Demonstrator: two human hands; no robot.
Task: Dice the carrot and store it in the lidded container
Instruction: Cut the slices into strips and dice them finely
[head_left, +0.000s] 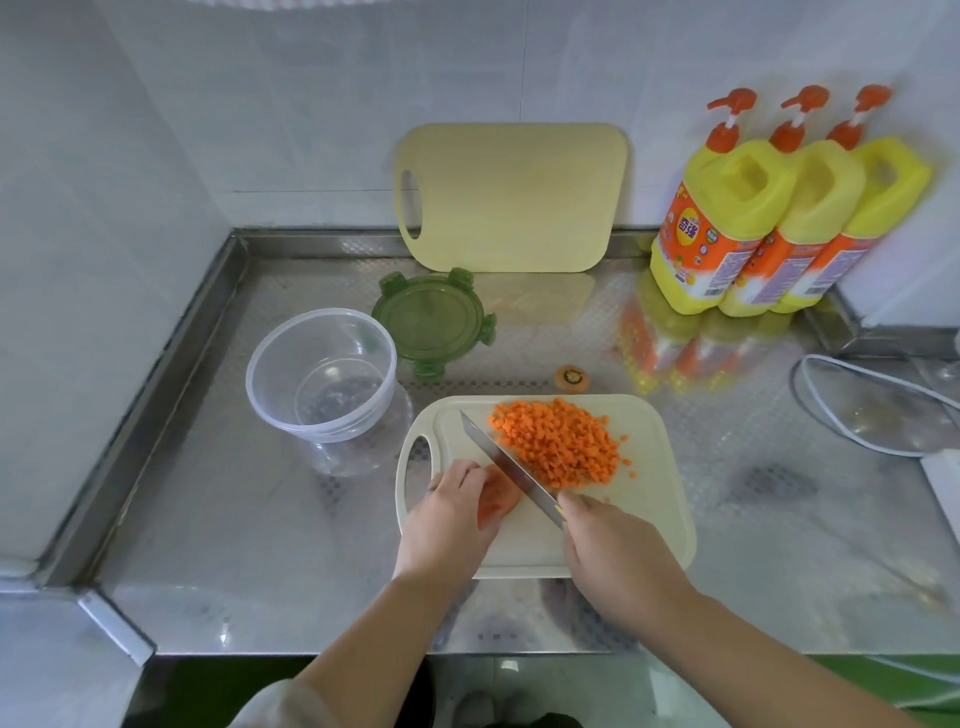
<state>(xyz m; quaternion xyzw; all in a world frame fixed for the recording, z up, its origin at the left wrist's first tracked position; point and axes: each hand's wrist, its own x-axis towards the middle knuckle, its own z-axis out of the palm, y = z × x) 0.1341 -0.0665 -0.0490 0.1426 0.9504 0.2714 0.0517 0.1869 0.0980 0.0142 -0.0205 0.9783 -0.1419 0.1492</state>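
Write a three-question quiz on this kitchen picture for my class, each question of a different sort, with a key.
1. True or false: the green lid is snapped onto the clear container.
2. Which hand holds the knife? A. left B. right C. neither
3. Fill in: the diced carrot lies on the ____.

Key
1. False: the lid lies on the counter behind the container, which is empty.
2. B: the right hand grips the handle, and the left hand steadies the last carrot piece.
3. Cutting board.
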